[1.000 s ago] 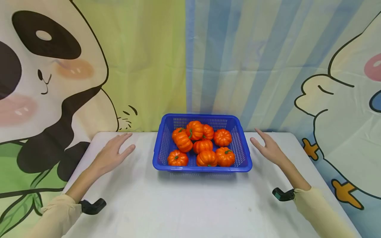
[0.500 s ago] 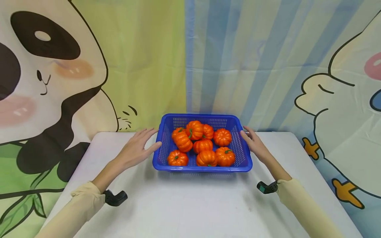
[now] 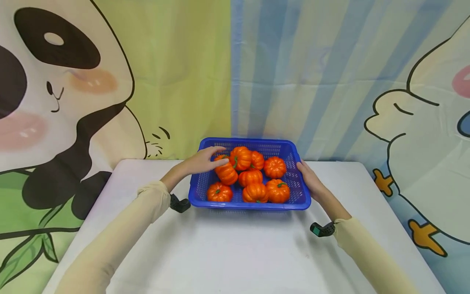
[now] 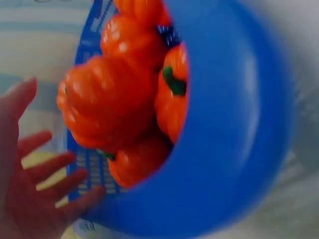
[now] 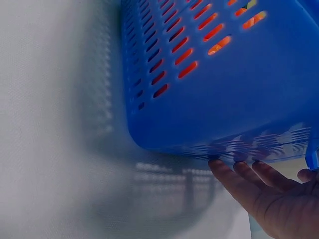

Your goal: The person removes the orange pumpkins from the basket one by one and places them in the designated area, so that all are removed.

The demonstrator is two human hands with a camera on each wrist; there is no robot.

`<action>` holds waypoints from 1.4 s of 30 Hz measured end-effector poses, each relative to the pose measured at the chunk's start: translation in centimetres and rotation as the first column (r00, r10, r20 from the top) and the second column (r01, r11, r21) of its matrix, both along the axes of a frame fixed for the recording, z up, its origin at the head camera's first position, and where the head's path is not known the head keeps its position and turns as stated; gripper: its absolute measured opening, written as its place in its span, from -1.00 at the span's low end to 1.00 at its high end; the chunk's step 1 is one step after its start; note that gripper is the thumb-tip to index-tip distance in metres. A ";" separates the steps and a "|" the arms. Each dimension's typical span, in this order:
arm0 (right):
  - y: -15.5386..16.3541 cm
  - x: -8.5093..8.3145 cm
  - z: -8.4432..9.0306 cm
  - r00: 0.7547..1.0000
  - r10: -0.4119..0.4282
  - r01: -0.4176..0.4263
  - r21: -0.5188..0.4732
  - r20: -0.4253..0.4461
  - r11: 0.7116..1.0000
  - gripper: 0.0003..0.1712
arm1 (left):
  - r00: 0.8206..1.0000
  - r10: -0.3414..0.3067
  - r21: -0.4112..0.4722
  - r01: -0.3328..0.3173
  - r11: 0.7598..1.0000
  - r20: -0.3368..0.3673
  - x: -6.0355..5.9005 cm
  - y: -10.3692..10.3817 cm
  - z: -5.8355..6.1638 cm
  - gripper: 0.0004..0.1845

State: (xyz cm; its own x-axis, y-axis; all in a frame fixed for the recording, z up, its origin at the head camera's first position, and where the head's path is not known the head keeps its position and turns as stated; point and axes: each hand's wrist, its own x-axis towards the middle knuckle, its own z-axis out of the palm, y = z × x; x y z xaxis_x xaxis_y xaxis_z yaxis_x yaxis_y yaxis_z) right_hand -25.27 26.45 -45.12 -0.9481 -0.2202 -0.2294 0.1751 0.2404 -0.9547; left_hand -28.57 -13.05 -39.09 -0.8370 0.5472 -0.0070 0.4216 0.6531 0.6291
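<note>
A blue perforated plastic basket (image 3: 249, 204) sat on the white worktop (image 3: 235, 249), near its far edge, holding a heap of small ribbed orange toy pumpkins with green stems (image 3: 253, 192). The left hand (image 3: 203, 161) reached over the basket's left rim, its fingers (image 4: 47, 169) spread and relaxed, touching or just short of the far-left pumpkin (image 3: 225, 172) without closing on it; the left wrist view showed an open palm beside the fruit. The right hand (image 3: 308, 177) lay flat against the outside of the basket's right wall, fingers (image 5: 239, 181) straight and gripping nothing, apparently bracing the light container so that it would not slide while the other hand worked inside. A cartoon panda and bird backdrop (image 3: 73, 81) hung behind.
</note>
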 end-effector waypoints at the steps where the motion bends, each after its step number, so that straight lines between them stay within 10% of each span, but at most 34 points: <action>1: -0.1 0.0 0.0 1.000 0.002 -0.002 -0.001 -0.002 1.000 -0.26 | 1.000 -0.019 -0.009 0.019 1.000 0.018 -0.4 -0.1 -0.3 -0.31; 7: -0.1 0.1 0.1 1.000 0.011 -0.012 -0.017 -0.011 1.000 -0.27 | 0.994 -0.085 -0.048 0.089 0.995 0.068 -1.2 -0.3 -1.4 -0.30; 42: -0.1 0.3 -0.2 1.000 0.011 -0.012 -0.031 -0.024 0.999 -0.26 | 0.999 -0.045 -0.087 0.047 0.995 0.026 -0.9 0.0 -1.9 -0.18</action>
State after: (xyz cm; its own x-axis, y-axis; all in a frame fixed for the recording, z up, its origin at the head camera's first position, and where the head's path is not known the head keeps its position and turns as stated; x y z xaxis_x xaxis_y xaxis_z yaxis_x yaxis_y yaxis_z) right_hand -24.96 26.38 -45.35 -0.9506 -0.2375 -0.1999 0.1500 0.2123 -0.9656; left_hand -29.48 -13.02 -40.99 -0.8102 0.5812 -0.0762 0.4378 0.6864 0.5806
